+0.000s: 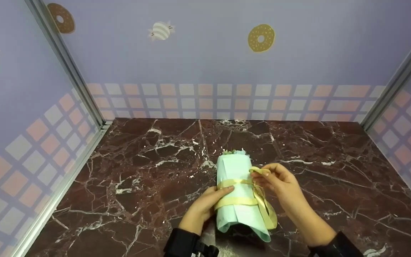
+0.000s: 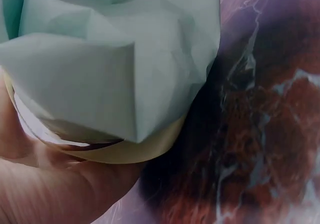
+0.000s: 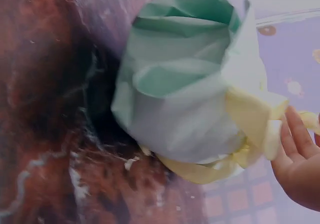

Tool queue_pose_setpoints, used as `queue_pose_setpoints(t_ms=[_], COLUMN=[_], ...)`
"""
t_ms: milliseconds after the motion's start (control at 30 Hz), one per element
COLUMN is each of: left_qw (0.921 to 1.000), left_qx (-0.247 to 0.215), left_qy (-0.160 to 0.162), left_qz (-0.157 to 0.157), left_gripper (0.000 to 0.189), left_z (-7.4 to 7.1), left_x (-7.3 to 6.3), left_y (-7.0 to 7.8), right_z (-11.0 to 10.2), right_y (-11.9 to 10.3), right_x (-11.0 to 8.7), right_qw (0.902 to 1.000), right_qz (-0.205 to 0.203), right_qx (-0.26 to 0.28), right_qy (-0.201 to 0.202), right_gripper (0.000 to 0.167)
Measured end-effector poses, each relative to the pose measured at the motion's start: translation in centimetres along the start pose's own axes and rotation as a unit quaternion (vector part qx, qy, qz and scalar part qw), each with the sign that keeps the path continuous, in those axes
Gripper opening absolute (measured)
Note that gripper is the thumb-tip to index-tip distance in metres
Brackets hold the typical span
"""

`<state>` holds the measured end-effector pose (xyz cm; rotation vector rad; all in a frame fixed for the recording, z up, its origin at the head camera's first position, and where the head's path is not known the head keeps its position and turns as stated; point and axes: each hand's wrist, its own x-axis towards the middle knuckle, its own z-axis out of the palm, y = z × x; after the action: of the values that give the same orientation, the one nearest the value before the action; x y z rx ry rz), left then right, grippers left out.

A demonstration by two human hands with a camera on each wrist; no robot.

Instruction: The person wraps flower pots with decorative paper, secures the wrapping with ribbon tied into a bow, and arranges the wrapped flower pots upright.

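A bouquet wrapped in pale mint paper [image 1: 234, 167] lies in the middle front of the table, with small flower tips [image 1: 239, 152] showing at its far end. Yellow ribbon [image 1: 237, 202] circles the wrap in two bands, and a loose loop hangs down its right side. My left hand [image 1: 205, 203] grips the wrap from the left, thumb over the front near the upper band. On the right side, my right hand [image 1: 284, 182] pinches a piece of the ribbon between thumb and fingers. In the right wrist view the wrap's open, folded lower end [image 3: 175, 79] faces the camera.
The brown marble-patterned table [image 1: 148, 207] spreads around the bouquet, with small white specks [image 1: 193, 175] to its left. Lilac walls [image 1: 205, 64] with doughnut, candy and checkered prints close off the back and both sides. Metal strips [image 1: 73, 67] run along the corners.
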<state>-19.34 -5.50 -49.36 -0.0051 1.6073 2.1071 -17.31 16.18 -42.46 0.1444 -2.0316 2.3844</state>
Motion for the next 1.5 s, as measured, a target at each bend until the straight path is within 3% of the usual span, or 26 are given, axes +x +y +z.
queue_pose_setpoints(t_ms=[100, 200, 367, 467, 700, 900, 1000, 1200, 1267, 1367, 1433, 1500], left_qw=[1.0, 0.9997, 0.9984, 0.9995, 0.9987, 0.9996, 0.9997, 0.9989, 0.9991, 0.9962, 0.9874, 0.9709], left_qx=[-0.001, 0.019, 0.046, 0.021, -0.041, -0.018, -0.008, -0.035, -0.018, 0.059, 0.121, 0.176], left_qy=[0.003, 0.016, 0.034, 0.021, 0.004, 0.02, 0.02, 0.027, 0.032, 0.056, 0.089, 0.134], left_qz=[-0.002, -0.001, 0.004, 0.007, 0.029, 0.013, 0.011, 0.018, 0.02, 0.03, 0.05, 0.09], left_gripper=[0.055, 0.055, 0.055, 0.049, 0.044, 0.038, 0.037, 0.036, 0.039, 0.051, 0.059, 0.059], left_z=[-0.1, -0.3, -0.5, -0.4, 0.0, 0.1, 0.3, 0.8, 0.7, 0.5, 0.5, 0.6], left_x=[-0.1, -0.2, -0.4, -0.2, 0.3, 0.3, 0.4, 0.6, 0.6, 0.1, -0.3, -0.9], left_y=[0.1, 0.2, 0.5, 0.5, 0.3, 0.2, 0.3, -0.1, 0.0, 0.7, 1.3, 1.9], right_z=[-0.7, -1.7, -1.9, -1.2, -0.2, 0.1, 0.2, 0.3, 0.2, 0.1, 0.0, -0.1], right_y=[-0.2, 0.4, 2.7, 3.5, 3.2, 2.4, 2.0, 1.5, 1.5, 1.7, 1.9, 2.1], right_x=[0.3, 0.5, 0.3, -0.1, -0.5, -0.3, -0.2, 0.2, 0.3, 0.2, 0.1, 0.0], right_qw=[0.9976, 0.9931, 0.9861, 0.9829, 0.9862, 0.9896, 0.9904, 0.989, 0.9895, 0.9911, 0.9914, 0.9912], right_qz=[-0.021, 0.018, 0.128, 0.149, 0.108, 0.09, 0.083, 0.073, 0.071, 0.063, 0.057, 0.051], right_qx=[0.005, 0.007, -0.028, -0.039, -0.029, -0.011, -0.028, -0.082, -0.079, -0.066, -0.061, -0.062], right_qy=[0.065, 0.116, 0.103, 0.1, 0.122, 0.112, 0.107, 0.099, 0.097, 0.097, 0.101, 0.105], right_gripper=[0.008, 0.007, 0.009, 0.011, 0.013, 0.009, 0.008, 0.012, 0.011, 0.01, 0.01, 0.01])
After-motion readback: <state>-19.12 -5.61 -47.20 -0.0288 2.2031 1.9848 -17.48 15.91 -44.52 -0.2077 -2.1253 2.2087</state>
